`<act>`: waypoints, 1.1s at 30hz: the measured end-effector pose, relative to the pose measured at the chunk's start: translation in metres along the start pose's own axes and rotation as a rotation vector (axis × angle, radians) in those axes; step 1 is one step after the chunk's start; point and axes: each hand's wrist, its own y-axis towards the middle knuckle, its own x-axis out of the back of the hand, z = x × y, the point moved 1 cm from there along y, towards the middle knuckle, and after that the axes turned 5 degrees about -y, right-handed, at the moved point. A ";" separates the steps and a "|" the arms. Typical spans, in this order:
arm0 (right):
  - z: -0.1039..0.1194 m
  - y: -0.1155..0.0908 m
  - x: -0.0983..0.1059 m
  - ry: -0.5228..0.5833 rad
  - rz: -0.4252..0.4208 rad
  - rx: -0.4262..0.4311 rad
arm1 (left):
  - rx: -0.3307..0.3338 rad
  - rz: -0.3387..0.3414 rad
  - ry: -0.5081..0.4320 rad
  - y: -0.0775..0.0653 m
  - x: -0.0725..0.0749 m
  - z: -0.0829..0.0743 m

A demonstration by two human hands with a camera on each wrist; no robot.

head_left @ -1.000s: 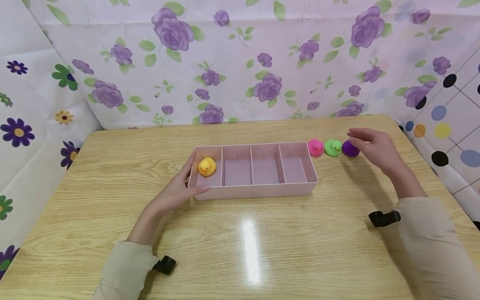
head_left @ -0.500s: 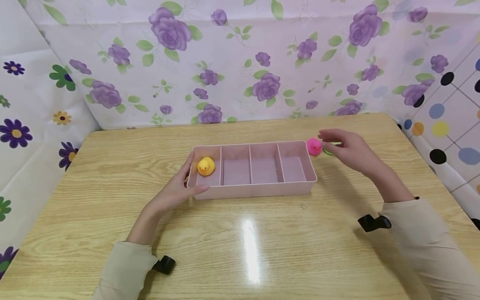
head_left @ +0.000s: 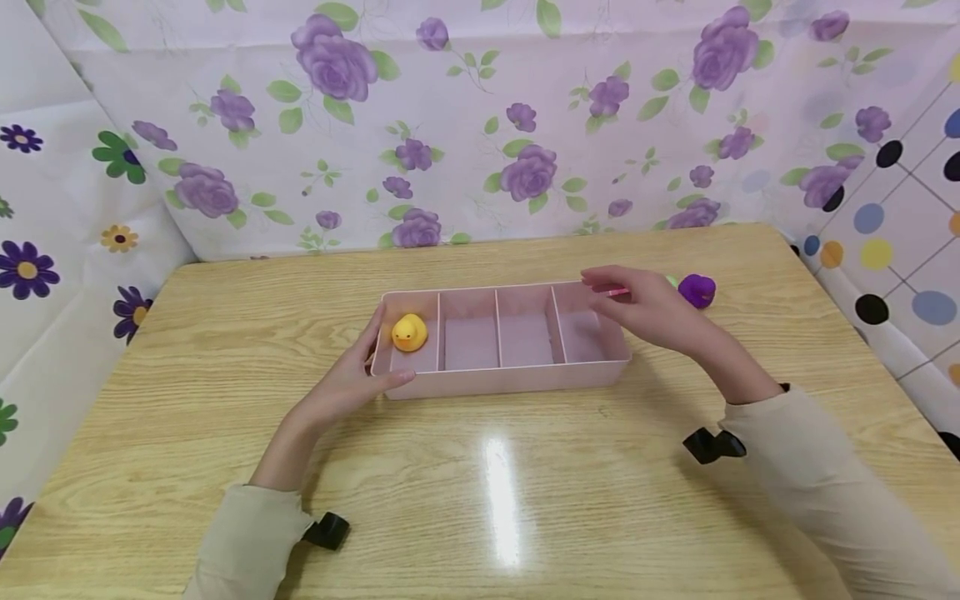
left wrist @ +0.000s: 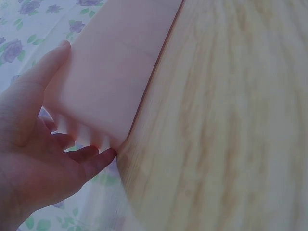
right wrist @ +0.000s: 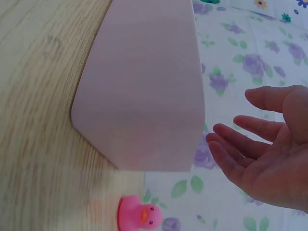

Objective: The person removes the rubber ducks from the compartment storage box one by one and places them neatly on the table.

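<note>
A pink storage box [head_left: 502, 382] with a row of compartments sits on the table. My left hand [head_left: 352, 375] grips its left end, thumb on the front wall, fingers along the end wall [left wrist: 82, 134]. A yellow rubber duck [head_left: 409, 333] sits in the leftmost compartment. Above the box's right end, my right hand [head_left: 645, 308] hovers with spread, relaxed fingers and nothing between them. Beyond that end stand a pink rubber duck [right wrist: 137, 214], mostly covered by the right hand in the head view, a green duck [head_left: 672, 282], largely hidden too, and a purple duck [head_left: 697, 291].
The wooden table [head_left: 420, 500] reaches back to a flowered cloth [head_left: 465, 125]. Patterned sheets [head_left: 52, 275] stand along the left and right sides. Black wrist cameras [head_left: 327, 531] sit at both sleeves.
My right hand has moved left, from over the purple duck past the green and pink ducks to the box's right end. The purple duck has come into view. My left hand keeps its hold.
</note>
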 end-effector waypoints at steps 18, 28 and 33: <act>0.031 0.028 -0.028 0.038 0.053 0.119 | -0.003 0.001 0.003 -0.001 0.000 -0.001; 0.050 0.040 -0.043 0.072 0.081 0.116 | -0.007 0.005 0.003 0.000 0.001 -0.001; 0.062 0.047 -0.053 0.068 0.100 0.140 | -0.013 0.005 -0.004 0.000 0.001 -0.001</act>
